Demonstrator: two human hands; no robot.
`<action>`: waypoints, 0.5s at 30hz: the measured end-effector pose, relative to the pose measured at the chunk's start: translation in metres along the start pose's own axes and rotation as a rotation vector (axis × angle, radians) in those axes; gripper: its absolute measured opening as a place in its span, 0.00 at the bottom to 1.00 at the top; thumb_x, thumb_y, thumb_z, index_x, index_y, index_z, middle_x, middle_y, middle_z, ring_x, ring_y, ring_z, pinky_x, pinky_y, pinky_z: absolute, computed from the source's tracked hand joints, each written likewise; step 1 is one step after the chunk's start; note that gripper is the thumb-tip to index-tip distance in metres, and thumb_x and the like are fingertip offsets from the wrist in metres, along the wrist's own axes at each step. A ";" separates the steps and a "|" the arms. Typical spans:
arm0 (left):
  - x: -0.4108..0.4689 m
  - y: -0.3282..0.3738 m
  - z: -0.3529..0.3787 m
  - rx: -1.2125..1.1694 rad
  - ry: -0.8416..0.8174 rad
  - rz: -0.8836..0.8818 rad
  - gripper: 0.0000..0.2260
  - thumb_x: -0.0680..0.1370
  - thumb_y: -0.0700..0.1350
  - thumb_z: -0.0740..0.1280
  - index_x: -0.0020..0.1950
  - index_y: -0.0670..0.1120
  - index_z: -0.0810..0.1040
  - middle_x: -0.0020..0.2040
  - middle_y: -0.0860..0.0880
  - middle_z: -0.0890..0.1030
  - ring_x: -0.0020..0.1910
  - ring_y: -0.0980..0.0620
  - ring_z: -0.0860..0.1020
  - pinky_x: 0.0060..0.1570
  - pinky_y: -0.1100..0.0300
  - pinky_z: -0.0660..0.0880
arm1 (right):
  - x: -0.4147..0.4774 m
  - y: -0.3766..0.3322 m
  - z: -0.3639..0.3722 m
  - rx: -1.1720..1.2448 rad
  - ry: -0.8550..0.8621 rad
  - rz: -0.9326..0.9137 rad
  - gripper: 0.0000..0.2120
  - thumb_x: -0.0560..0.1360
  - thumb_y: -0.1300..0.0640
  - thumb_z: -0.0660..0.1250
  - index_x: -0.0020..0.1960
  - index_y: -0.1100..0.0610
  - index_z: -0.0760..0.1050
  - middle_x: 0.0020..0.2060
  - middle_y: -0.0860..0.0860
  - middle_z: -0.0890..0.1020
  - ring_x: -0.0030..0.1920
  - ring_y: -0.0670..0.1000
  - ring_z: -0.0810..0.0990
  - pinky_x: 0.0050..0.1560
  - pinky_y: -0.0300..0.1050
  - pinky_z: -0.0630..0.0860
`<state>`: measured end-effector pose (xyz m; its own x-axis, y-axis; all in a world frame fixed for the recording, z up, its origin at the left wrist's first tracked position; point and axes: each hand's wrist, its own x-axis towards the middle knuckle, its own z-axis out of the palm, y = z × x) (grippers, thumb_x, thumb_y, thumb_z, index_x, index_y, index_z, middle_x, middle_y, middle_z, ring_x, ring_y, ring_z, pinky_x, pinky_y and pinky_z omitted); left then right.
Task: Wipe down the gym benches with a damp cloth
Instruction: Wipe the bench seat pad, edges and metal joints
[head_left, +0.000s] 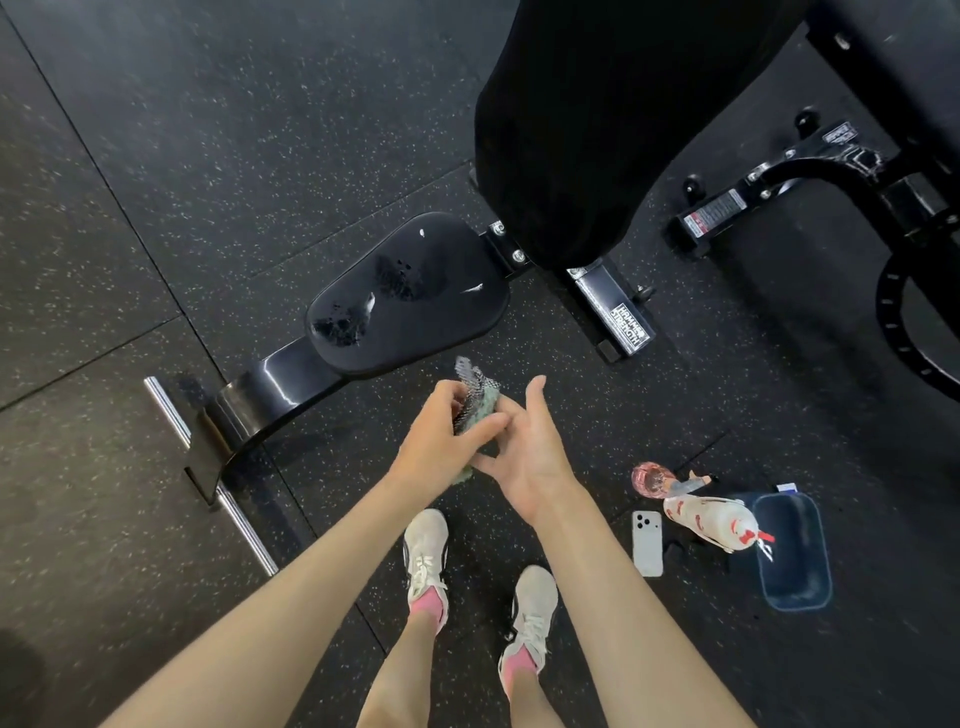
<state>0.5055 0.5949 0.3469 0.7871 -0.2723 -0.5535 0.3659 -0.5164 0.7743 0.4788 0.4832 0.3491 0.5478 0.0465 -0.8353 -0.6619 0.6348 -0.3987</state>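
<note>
A black padded bench seat (415, 291) lies ahead of me, with wet patches and droplets on its surface. Its long black back pad (582, 119) rises to the upper right. I hold a small greenish cloth with a dark mesh side (477, 399) in front of me, below the seat's near edge. My left hand (441, 441) grips the cloth with curled fingers. My right hand (524, 457) touches the cloth's right side, fingers spread and mostly straight. Part of the cloth is hidden between the two hands.
The bench's black steel frame (260, 395) curves down to a chrome foot bar (208, 467) on the left. On the rubber floor at right stand a phone (647, 543), a patterned spray bottle (711, 519), a pink bottle (649, 480) and a blue basin (792, 551). My shoes (426, 551) are below.
</note>
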 end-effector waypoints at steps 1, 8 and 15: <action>0.004 -0.001 -0.004 -0.041 -0.002 -0.036 0.14 0.75 0.51 0.70 0.54 0.47 0.69 0.47 0.50 0.76 0.43 0.53 0.76 0.43 0.62 0.74 | 0.002 -0.001 0.000 0.014 -0.009 0.009 0.38 0.77 0.30 0.44 0.67 0.56 0.74 0.64 0.55 0.78 0.68 0.52 0.73 0.65 0.60 0.72; 0.029 -0.014 -0.041 -0.632 -0.088 -0.362 0.09 0.79 0.37 0.62 0.59 0.42 0.76 0.54 0.43 0.82 0.51 0.47 0.82 0.52 0.45 0.78 | 0.011 -0.013 0.010 -0.518 0.207 -0.127 0.18 0.80 0.51 0.64 0.68 0.56 0.72 0.56 0.48 0.78 0.51 0.43 0.78 0.40 0.36 0.78; 0.046 -0.013 -0.058 -0.739 -0.118 -0.364 0.12 0.79 0.49 0.65 0.57 0.43 0.79 0.51 0.46 0.84 0.49 0.48 0.82 0.49 0.51 0.77 | 0.029 -0.010 0.030 -0.609 0.133 -0.176 0.15 0.73 0.71 0.69 0.57 0.58 0.74 0.49 0.50 0.81 0.48 0.43 0.81 0.41 0.33 0.78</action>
<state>0.5652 0.6364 0.3290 0.5145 -0.2960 -0.8048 0.8516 0.0664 0.5200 0.5169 0.5019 0.3399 0.6325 -0.1393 -0.7619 -0.7610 0.0713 -0.6448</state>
